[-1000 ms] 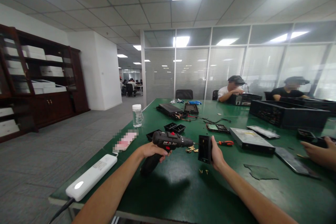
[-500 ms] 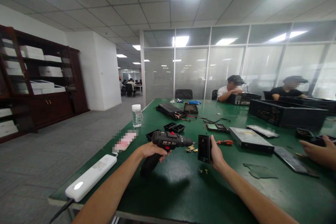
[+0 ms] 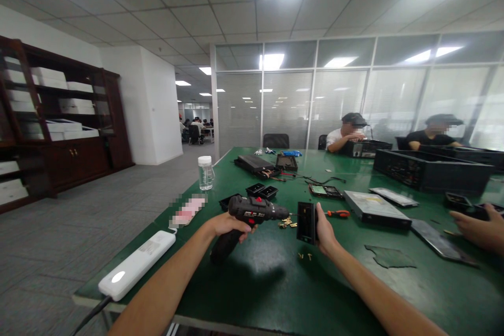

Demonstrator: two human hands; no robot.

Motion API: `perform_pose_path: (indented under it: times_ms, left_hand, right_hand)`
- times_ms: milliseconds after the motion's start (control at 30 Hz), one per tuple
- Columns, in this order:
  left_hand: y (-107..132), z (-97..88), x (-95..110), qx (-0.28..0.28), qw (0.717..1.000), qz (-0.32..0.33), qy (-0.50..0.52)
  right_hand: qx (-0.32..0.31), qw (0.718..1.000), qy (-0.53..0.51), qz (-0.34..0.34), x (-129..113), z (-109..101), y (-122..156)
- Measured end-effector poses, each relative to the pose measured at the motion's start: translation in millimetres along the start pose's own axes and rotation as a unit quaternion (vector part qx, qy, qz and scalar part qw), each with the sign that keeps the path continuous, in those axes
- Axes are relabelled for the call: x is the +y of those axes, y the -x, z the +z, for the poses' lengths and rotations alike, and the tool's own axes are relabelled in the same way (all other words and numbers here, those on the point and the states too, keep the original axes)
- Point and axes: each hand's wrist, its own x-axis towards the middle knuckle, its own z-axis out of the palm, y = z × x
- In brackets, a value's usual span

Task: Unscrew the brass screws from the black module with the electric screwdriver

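My left hand [image 3: 232, 226] is wrapped round the grip of a black cordless drill [image 3: 255, 210] with red switches. The drill lies level above the table, its bit pointing right. My right hand [image 3: 325, 230] holds a small black open-fronted box [image 3: 305, 223] on end, its hollow side toward the drill. The bit's tip reaches the box; whether it sits on a screw inside is too small to tell. Under the box, a few brass-coloured screws [image 3: 304, 256] lie on the green table [image 3: 252, 294]. Behind the bit is a small pile of brass-coloured metal pieces [image 3: 286, 223].
More black boxes [image 3: 261, 191] stand behind the drill. An orange-handled screwdriver [image 3: 337, 213] and a silver drive [image 3: 377, 211] lie right. A power strip [image 3: 137, 265], pink phone [image 3: 189, 211] and water bottle [image 3: 205, 173] line the left edge. Another person's hand [image 3: 478, 226] is at far right.
Almost nothing differs. Both hands, the drill and the black box keep practically the same positions; the view has shifted very slightly.
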Motion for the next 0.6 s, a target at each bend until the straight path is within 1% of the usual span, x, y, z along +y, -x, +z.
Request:
perform_pose_path:
  times_ms: [133,233,467,600]
  left_hand:
    - [-0.1,-0.3,0.5,0.002,1.0,-0.002,0.0]
    - [-0.3,-0.1,1.0,-0.002,1.0,-0.003,-0.004]
    - [0.2,-0.2,3.0,-0.001,1.0,-0.007,0.0]
    - [-0.2,-1.4,1.8,0.0,1.0,-0.012,-0.001]
  right_hand:
    - [-0.012,1.0,0.001,-0.007,1.9,-1.5,-1.5]
    - [-0.005,1.0,0.006,-0.017,3.3,-2.3,-2.6]
    - [-0.005,1.0,-0.002,-0.001,5.2,-2.9,-7.4]
    - [-0.007,1.0,-0.01,-0.007,4.2,-1.8,-5.9]
